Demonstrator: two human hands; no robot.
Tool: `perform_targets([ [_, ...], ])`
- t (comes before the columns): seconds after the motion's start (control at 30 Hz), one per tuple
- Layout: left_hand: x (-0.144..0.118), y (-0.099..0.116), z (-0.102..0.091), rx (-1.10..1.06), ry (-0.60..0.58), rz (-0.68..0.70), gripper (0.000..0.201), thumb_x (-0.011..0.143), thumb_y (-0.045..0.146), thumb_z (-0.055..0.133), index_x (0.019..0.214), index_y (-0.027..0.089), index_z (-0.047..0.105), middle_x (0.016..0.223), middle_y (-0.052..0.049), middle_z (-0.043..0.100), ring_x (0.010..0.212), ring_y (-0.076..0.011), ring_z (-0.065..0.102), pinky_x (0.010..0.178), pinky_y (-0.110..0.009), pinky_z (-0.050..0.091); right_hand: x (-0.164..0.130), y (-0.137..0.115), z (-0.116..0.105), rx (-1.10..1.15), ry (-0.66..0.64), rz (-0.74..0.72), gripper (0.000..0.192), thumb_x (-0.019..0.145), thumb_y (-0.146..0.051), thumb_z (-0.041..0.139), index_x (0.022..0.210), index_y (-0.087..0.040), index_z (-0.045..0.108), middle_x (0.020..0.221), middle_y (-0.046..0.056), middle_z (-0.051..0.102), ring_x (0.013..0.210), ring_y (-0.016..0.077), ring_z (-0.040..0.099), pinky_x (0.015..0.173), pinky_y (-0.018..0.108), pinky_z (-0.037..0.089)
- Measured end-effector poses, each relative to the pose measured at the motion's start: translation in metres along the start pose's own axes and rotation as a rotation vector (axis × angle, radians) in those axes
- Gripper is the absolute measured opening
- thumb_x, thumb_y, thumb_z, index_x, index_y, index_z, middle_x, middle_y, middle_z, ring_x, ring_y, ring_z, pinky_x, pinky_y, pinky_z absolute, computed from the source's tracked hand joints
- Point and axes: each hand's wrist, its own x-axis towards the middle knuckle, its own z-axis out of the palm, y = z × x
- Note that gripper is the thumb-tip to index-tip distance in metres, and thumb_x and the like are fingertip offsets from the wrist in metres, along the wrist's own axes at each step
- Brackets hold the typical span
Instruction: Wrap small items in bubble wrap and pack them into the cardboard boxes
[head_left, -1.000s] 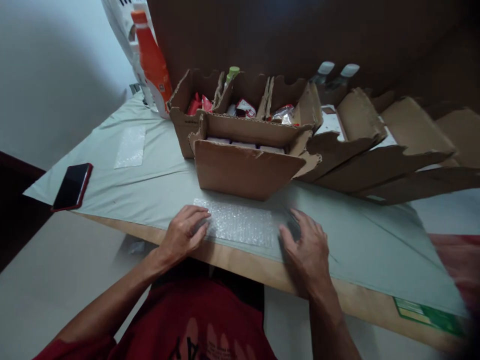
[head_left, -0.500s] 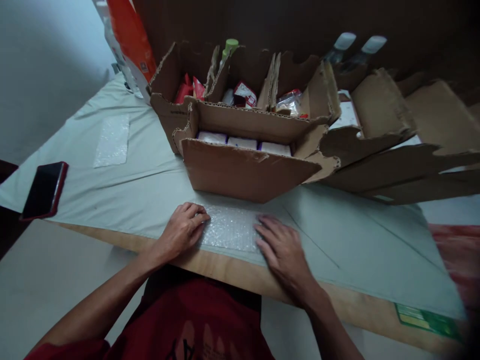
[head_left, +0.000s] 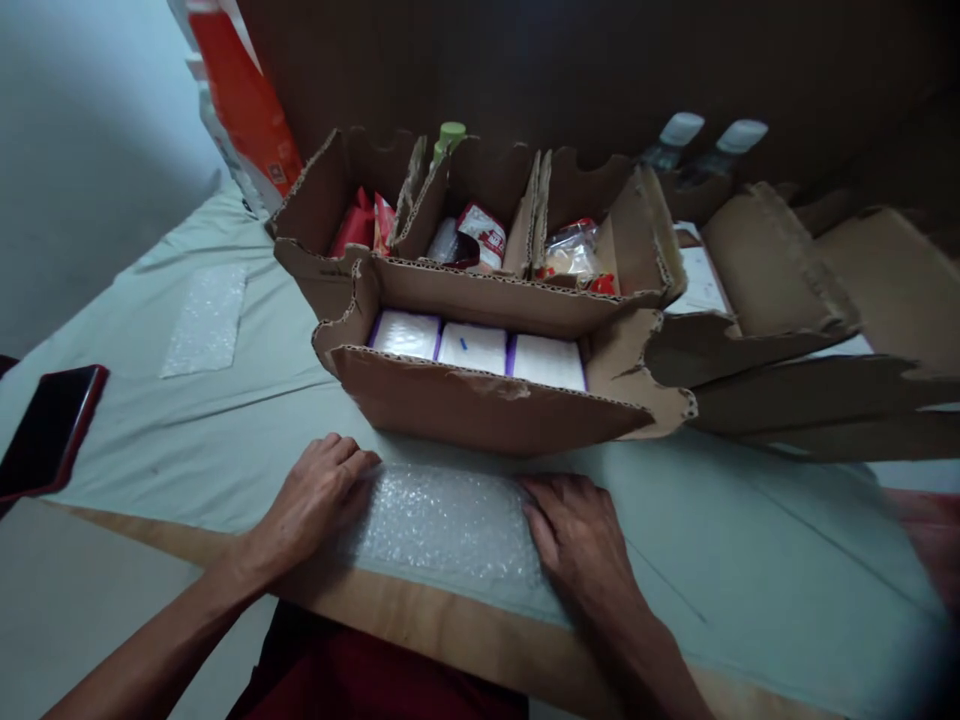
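A sheet of clear bubble wrap [head_left: 454, 525] lies at the table's front edge, between my two hands. My left hand [head_left: 324, 492] has its fingers closed on the sheet's left end, near the far corner. At the right end, my right hand [head_left: 581, 525] grips the far corner, thumb bent inward and the other fingers curled. Some fingertips of both hands are hidden. Just beyond the sheet stands a cardboard bin [head_left: 480, 405] holding three white-topped packs with purple sides [head_left: 472, 348].
Behind are more cardboard bins [head_left: 664, 235] with red packets [head_left: 356, 225] and other wrapped goods. A second bubble wrap piece [head_left: 204, 320] and a phone [head_left: 49, 430] lie at left. Two white-capped bottles [head_left: 682, 130] and an orange bag [head_left: 244, 100] stand at the back.
The view has shifted, so the bins and table sit lower in the picture. My hands are now closed on the bubble wrap's ends, the right one with fingers more curled than before.
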Motion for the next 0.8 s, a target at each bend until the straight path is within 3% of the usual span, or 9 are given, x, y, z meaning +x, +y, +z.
perform_targets([
  [0.1, 0.002, 0.009, -0.016, -0.105, 0.072, 0.01, 0.017, 0.09, 0.007, 0.052, 0.087, 0.022, 0.06, 0.085, -0.004, 0.065, 0.08, -0.0222, 0.06, 0.069, -0.036, 0.051, 0.002, -0.003, -0.021, 0.116, 0.057, -0.002, 0.018, 0.094, -0.014, 0.052, 0.091, -0.023, 0.068, 0.081, 0.004, 0.069, 0.079, 0.0234, 0.062, 0.072, 0.038, 0.046],
  [0.23, -0.007, 0.028, -0.056, -0.162, 0.371, 0.064, 0.024, 0.087, 0.001, 0.058, 0.095, 0.023, 0.057, 0.116, -0.008, 0.066, 0.115, -0.0262, 0.064, 0.093, -0.044, 0.055, -0.007, -0.017, -0.066, 0.194, 0.258, 0.001, 0.02, 0.093, -0.009, 0.055, 0.103, -0.025, 0.062, 0.114, 0.008, 0.069, 0.108, 0.0255, 0.066, 0.089, 0.041, 0.051],
  [0.3, -0.017, 0.034, -0.064, -0.125, 0.469, 0.131, 0.029, 0.085, 0.0, 0.064, 0.098, 0.025, 0.058, 0.121, -0.008, 0.067, 0.126, -0.029, 0.06, 0.1, -0.048, 0.053, -0.017, -0.023, -0.076, 0.17, 0.275, -0.035, 0.024, 0.091, -0.006, 0.057, 0.107, -0.024, 0.06, 0.123, 0.01, 0.068, 0.12, 0.0273, 0.063, 0.095, 0.044, 0.05],
  [0.4, -0.033, 0.033, -0.05, -0.11, 0.393, 0.215, 0.027, 0.085, 0.0, 0.063, 0.098, 0.023, 0.058, 0.119, -0.008, 0.072, 0.128, -0.0296, 0.061, 0.102, -0.049, 0.052, -0.038, -0.028, -0.065, 0.106, 0.186, -0.112, 0.025, 0.092, -0.005, 0.055, 0.108, -0.022, 0.06, 0.117, 0.01, 0.073, 0.119, 0.0268, 0.065, 0.094, 0.044, 0.049],
  [0.5, -0.048, 0.024, -0.025, -0.135, 0.122, 0.208, 0.03, 0.086, -0.001, 0.054, 0.106, 0.021, 0.06, 0.125, -0.01, 0.073, 0.131, -0.0301, 0.059, 0.11, -0.054, 0.047, -0.063, -0.026, -0.047, 0.082, 0.03, -0.143, 0.022, 0.094, -0.012, 0.055, 0.113, -0.02, 0.063, 0.122, 0.011, 0.074, 0.118, 0.0285, 0.067, 0.093, 0.045, 0.048],
  [0.57, -0.055, 0.019, -0.02, -0.19, 0.029, 0.16, 0.04, 0.081, 0.001, 0.051, 0.115, 0.02, 0.06, 0.132, -0.012, 0.069, 0.135, -0.0315, 0.056, 0.114, -0.059, 0.042, -0.075, -0.022, -0.044, 0.137, -0.015, -0.117, 0.021, 0.095, -0.021, 0.057, 0.116, -0.02, 0.064, 0.123, 0.011, 0.074, 0.118, 0.0293, 0.067, 0.094, 0.048, 0.048],
  [0.67, -0.054, 0.023, -0.028, -0.262, 0.111, 0.098, 0.044, 0.078, 0.004, 0.052, 0.118, 0.022, 0.059, 0.132, -0.012, 0.067, 0.133, -0.0314, 0.056, 0.114, -0.061, 0.042, -0.071, -0.025, -0.05, 0.209, 0.057, -0.011, 0.017, 0.097, -0.023, 0.059, 0.112, -0.022, 0.065, 0.113, 0.009, 0.076, 0.109, 0.0266, 0.07, 0.093, 0.046, 0.05],
  [0.73, -0.046, 0.032, -0.032, -0.279, 0.17, 0.114, 0.04, 0.081, 0.002, 0.053, 0.115, 0.023, 0.059, 0.13, -0.011, 0.068, 0.129, -0.0301, 0.058, 0.11, -0.058, 0.046, -0.052, -0.041, -0.05, 0.225, 0.106, 0.006, 0.016, 0.097, -0.02, 0.058, 0.112, -0.021, 0.066, 0.112, 0.009, 0.076, 0.107, 0.025, 0.07, 0.091, 0.044, 0.051],
  [0.8, -0.035, 0.042, -0.03, -0.27, 0.15, 0.16, 0.035, 0.085, 0.002, 0.054, 0.113, 0.021, 0.061, 0.126, -0.011, 0.068, 0.122, -0.0288, 0.059, 0.103, -0.052, 0.05, -0.026, -0.064, -0.041, 0.259, 0.07, -0.051, 0.021, 0.098, -0.017, 0.056, 0.116, -0.02, 0.066, 0.121, 0.011, 0.074, 0.112, 0.0248, 0.068, 0.093, 0.043, 0.051],
])
